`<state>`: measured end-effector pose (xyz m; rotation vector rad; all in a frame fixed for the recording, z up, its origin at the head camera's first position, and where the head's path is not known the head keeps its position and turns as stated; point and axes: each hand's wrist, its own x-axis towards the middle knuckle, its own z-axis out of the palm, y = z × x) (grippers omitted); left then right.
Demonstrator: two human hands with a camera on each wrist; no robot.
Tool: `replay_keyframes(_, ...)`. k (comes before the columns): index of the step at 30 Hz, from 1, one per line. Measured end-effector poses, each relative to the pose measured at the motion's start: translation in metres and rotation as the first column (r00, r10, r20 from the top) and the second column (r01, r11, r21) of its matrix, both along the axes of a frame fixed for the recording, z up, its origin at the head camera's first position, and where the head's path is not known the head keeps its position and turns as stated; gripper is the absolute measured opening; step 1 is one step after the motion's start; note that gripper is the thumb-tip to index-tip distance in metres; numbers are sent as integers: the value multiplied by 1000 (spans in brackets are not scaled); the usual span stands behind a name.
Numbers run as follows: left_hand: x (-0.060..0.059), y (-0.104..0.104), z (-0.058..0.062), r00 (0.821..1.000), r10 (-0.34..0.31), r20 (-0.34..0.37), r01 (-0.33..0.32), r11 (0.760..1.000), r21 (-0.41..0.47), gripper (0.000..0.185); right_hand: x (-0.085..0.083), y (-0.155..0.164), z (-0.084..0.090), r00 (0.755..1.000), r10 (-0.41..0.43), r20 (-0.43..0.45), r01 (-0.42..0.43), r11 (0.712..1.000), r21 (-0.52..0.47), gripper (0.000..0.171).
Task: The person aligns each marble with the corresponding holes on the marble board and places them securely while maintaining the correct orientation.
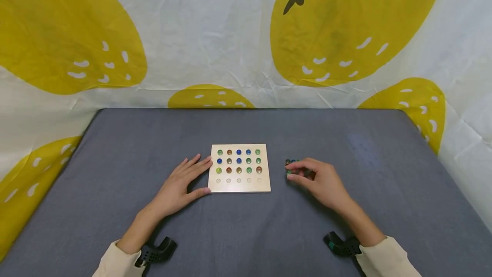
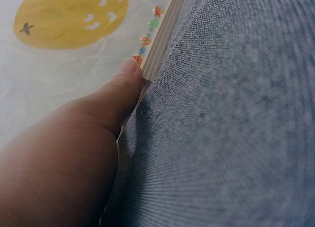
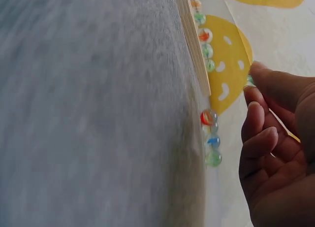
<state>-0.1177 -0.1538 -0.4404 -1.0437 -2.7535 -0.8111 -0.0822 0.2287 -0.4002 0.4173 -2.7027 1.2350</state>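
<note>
A pale wooden board lies on the grey cloth. Three rows of its holes hold coloured marbles; the nearest row of holes is bare. My left hand lies flat beside the board, its straight fingers along the left edge. Its thumb touches the near corner of the board. To the right of the board, my right hand curls over a small cluster of loose marbles. The thumb and forefinger of my right hand pinch a green marble. Other loose marbles lie beside the board.
The grey table stretches wide on both sides of the board. A white sheet printed with big yellow fruit hangs behind and around it. Black wrist mounts show at both cuffs.
</note>
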Motion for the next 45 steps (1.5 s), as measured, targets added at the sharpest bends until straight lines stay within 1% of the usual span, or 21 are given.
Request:
replay_keyframes(7, -2, 1, 1, 1000, -1, 0, 1, 1000, -2, 71, -2, -20, 3, 999, 42, 4, -41, 998, -49, 16)
replay_keyframes(12, -3, 1, 2, 1000, -1, 6, 1, 1000, -8, 72, -4, -34, 5, 998, 56, 18, -54, 995, -85, 17)
replay_keyframes(16, -4, 1, 2, 1000, 0, 12, 0, 1000, -10, 72, -5, -45, 7, 997, 74, 12, -73, 991, -112, 17)
replay_keyframes(22, -3, 1, 3, 1000, 0, 10, 0, 1000, -5, 72, -6, -61, 4, 995, 103, 10, -100, 982, -159, 17)
replay_keyframes(24, -2, 1, 4, 1000, -1, 7, 1, 1000, -2, 72, -5, -67, 4, 995, 103, 14, -99, 979, -177, 16)
replay_keyframes(30, -1, 0, 4, 1000, 5, 5, -5, 1000, -6, 71, -3, -89, 7, 996, 95, -1, -93, 978, -186, 15)
replay_keyframes(36, 0, 0, 3, 1000, 11, 14, -11, 1000, -16, 72, -2, -104, 4, 995, 98, 2, -96, 976, -196, 15)
replay_keyframes(45, -1, 0, 3, 1000, 4, 15, -4, 1000, -5, 71, -2, -124, -3, 994, 97, -55, -106, 969, -222, 17)
